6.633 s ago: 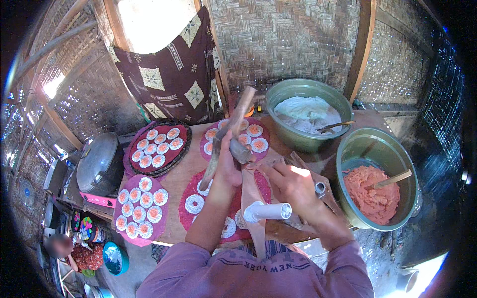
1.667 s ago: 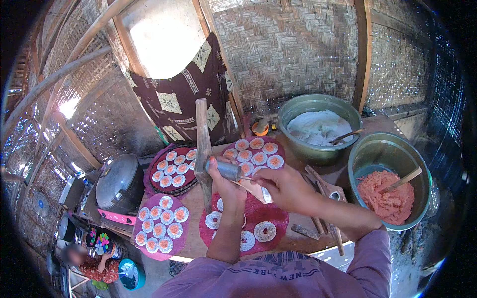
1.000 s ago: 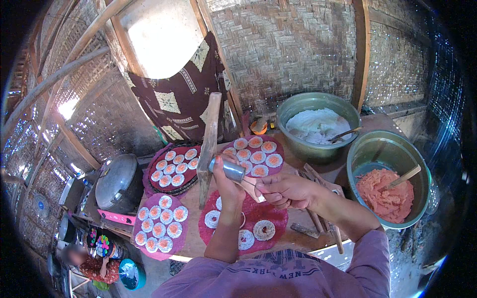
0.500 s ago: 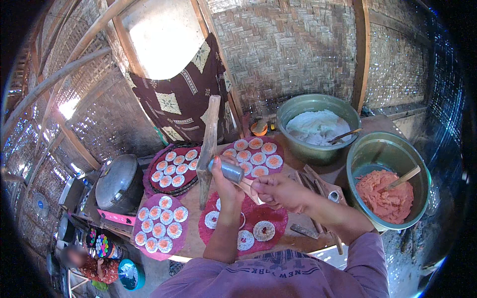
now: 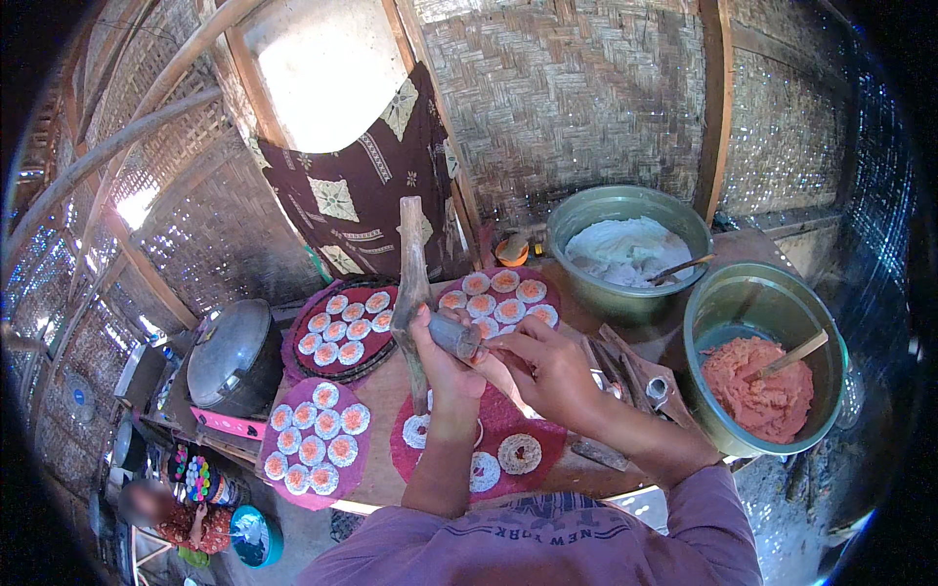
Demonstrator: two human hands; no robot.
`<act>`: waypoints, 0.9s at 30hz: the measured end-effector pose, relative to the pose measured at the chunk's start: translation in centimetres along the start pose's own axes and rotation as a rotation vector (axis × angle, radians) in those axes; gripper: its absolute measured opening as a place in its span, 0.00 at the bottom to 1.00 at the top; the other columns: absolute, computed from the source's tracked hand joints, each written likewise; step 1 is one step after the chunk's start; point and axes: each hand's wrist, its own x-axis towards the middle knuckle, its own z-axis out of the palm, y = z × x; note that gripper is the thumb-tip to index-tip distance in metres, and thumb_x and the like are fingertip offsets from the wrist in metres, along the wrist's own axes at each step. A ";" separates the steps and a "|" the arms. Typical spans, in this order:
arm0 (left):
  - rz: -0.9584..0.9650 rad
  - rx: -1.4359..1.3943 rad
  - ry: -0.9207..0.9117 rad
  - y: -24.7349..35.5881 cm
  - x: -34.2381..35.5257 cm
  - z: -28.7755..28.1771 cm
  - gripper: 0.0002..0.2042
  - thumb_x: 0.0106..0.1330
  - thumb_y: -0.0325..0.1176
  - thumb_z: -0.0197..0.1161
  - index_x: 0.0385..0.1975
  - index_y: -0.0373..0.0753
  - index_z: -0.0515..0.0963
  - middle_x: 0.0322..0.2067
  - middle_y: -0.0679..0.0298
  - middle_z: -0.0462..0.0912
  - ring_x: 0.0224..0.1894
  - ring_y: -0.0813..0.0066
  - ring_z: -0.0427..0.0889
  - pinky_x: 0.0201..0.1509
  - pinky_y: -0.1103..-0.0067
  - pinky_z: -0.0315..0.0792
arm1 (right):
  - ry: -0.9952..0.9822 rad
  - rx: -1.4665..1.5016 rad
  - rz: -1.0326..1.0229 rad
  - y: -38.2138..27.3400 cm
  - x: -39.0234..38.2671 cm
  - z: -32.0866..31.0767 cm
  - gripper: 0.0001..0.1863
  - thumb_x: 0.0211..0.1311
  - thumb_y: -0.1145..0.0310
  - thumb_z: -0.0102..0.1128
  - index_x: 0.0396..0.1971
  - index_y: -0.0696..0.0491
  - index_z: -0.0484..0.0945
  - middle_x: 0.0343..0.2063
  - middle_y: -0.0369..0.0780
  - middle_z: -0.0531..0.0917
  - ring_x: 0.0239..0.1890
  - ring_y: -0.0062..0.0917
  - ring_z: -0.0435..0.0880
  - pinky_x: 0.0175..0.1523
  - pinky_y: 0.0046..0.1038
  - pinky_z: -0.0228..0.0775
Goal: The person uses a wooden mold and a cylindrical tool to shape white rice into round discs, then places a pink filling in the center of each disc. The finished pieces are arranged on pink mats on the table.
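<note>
My left hand (image 5: 447,376) is wrapped around a grey metal cylinder (image 5: 452,334), which is tilted with its end toward my right hand. A rough wooden stick (image 5: 414,259) stands upright at the cylinder's far end; whether it is joined on is hidden. My right hand (image 5: 547,366) is at the cylinder's near end, fingers pinched together. What they hold, if anything, cannot be made out; a pale strip shows below them. Beneath both hands lies a dark pink round sheet (image 5: 528,469) with white rings of dough on it, one having an orange-brown centre (image 5: 521,454).
Three more pink sheets bear white rounds with orange centres, one sheet (image 5: 305,493) at left. Green tubs at right hold white dough (image 5: 625,249) and orange-pink paste (image 5: 757,391). A lidded pot (image 5: 233,356) sits far left. Another person (image 5: 186,527) is at lower left.
The cylinder and wooden stick have shifted slightly down and right. My right hand has turned and moved its fingertips up to the cylinder's end; the light wooden piece in its fingers no longer shows plainly.
</note>
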 end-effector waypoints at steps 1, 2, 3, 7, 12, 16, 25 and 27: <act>0.001 0.006 -0.013 0.0 0.0 0.0 0.20 0.63 0.56 0.54 0.22 0.44 0.68 0.21 0.68 0.70 0.17 0.75 0.71 0.14 0.82 0.62 | 0.009 0.006 0.001 0.0 0.0 0.0 0.11 0.57 0.66 0.65 0.39 0.53 0.81 0.31 0.42 0.77 0.30 0.40 0.81 0.31 0.39 0.74; 0.011 0.016 -0.005 0.1 -0.1 0.1 0.20 0.63 0.56 0.54 0.22 0.44 0.68 0.20 0.68 0.70 0.17 0.74 0.71 0.14 0.82 0.62 | 0.018 0.012 0.003 0.0 0.0 0.0 0.11 0.57 0.66 0.65 0.38 0.53 0.81 0.31 0.42 0.77 0.30 0.40 0.81 0.31 0.38 0.74; 0.022 0.027 0.002 0.1 -0.1 0.1 0.20 0.63 0.56 0.54 0.22 0.44 0.68 0.20 0.68 0.70 0.17 0.74 0.71 0.13 0.82 0.61 | 0.020 0.018 0.011 0.1 0.0 0.0 0.11 0.57 0.66 0.65 0.38 0.53 0.81 0.30 0.42 0.77 0.30 0.40 0.81 0.31 0.38 0.74; 0.040 0.069 0.018 0.1 -0.2 0.2 0.20 0.64 0.56 0.53 0.23 0.44 0.68 0.20 0.69 0.70 0.17 0.75 0.71 0.14 0.82 0.61 | 0.022 0.027 0.000 0.1 0.0 0.1 0.11 0.57 0.66 0.65 0.38 0.53 0.81 0.31 0.42 0.78 0.30 0.40 0.81 0.31 0.38 0.74; 0.023 0.042 0.016 0.1 -0.1 0.2 0.20 0.64 0.56 0.52 0.24 0.45 0.67 0.20 0.69 0.70 0.17 0.77 0.71 0.14 0.83 0.62 | 0.026 0.027 -0.012 0.2 0.0 0.2 0.11 0.57 0.66 0.65 0.38 0.54 0.81 0.31 0.43 0.78 0.30 0.39 0.81 0.31 0.38 0.74; 0.038 0.069 0.025 0.0 -0.1 0.0 0.20 0.64 0.56 0.52 0.24 0.45 0.68 0.20 0.69 0.70 0.16 0.76 0.71 0.13 0.82 0.62 | 0.026 0.009 -0.012 0.2 -0.1 0.3 0.11 0.57 0.65 0.65 0.38 0.53 0.81 0.31 0.42 0.78 0.30 0.39 0.82 0.30 0.38 0.74; 0.034 0.040 0.021 -0.3 0.1 -0.4 0.20 0.65 0.55 0.54 0.24 0.44 0.68 0.19 0.69 0.71 0.15 0.78 0.72 0.10 0.82 0.62 | 0.010 -0.030 -0.020 0.5 -0.1 0.0 0.11 0.58 0.64 0.64 0.38 0.51 0.81 0.32 0.41 0.78 0.28 0.40 0.82 0.29 0.38 0.74; 0.030 0.043 0.048 -0.3 0.1 -0.4 0.20 0.64 0.56 0.53 0.23 0.44 0.68 0.20 0.68 0.71 0.16 0.76 0.72 0.10 0.81 0.62 | 0.014 -0.075 -0.038 0.5 -0.2 0.0 0.10 0.57 0.64 0.64 0.38 0.51 0.81 0.32 0.41 0.78 0.28 0.40 0.82 0.29 0.39 0.74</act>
